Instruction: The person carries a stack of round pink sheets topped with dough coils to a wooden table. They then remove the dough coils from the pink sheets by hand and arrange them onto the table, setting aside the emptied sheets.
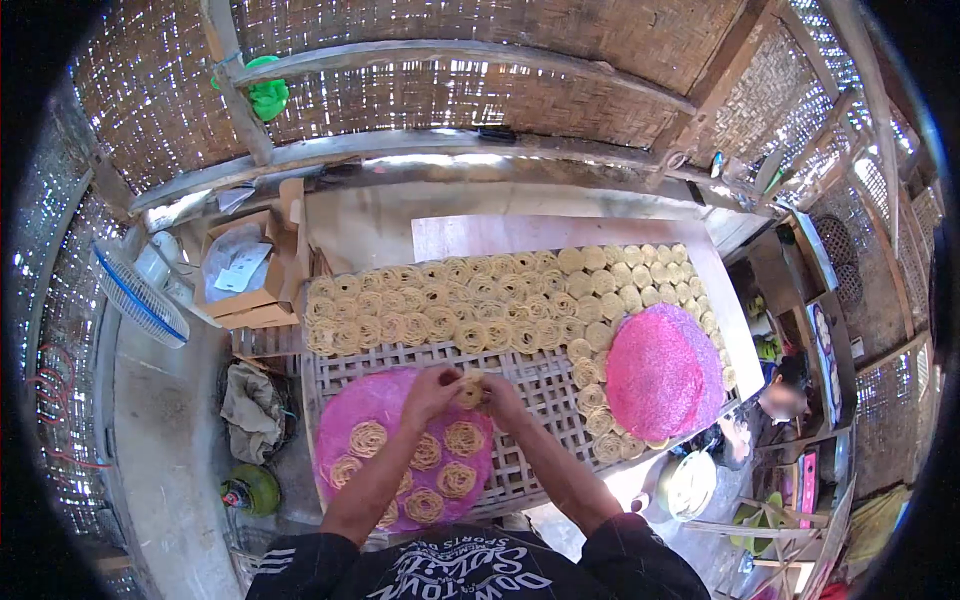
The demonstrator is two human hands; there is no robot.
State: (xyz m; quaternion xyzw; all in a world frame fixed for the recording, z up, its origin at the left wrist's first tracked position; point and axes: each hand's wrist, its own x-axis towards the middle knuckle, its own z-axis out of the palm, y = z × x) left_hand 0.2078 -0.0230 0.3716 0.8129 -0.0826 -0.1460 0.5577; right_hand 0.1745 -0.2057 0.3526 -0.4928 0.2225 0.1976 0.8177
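Note:
Above a flat round pink sheet (385, 388), my left hand (432, 393) pinches one side of a coiled noodle nest (470, 391). My right hand (503, 401) has its fingers closed at the other side of the same nest. Several pale yellow noodle nests (424, 505) lie spread on the pink sheet, some partly hidden by my left forearm. Beyond my hands, close rows of noodle nests (400, 300) cover the far part of a woven bamboo rack (540, 400).
A pink rounded pile (665, 370) rests on the rack's right part. At the left stand an open cardboard box (245, 305), a fan (140, 295) and a green gas cylinder (252, 490). Another person (745, 435) sits low at the right, near a round pale container (690, 487).

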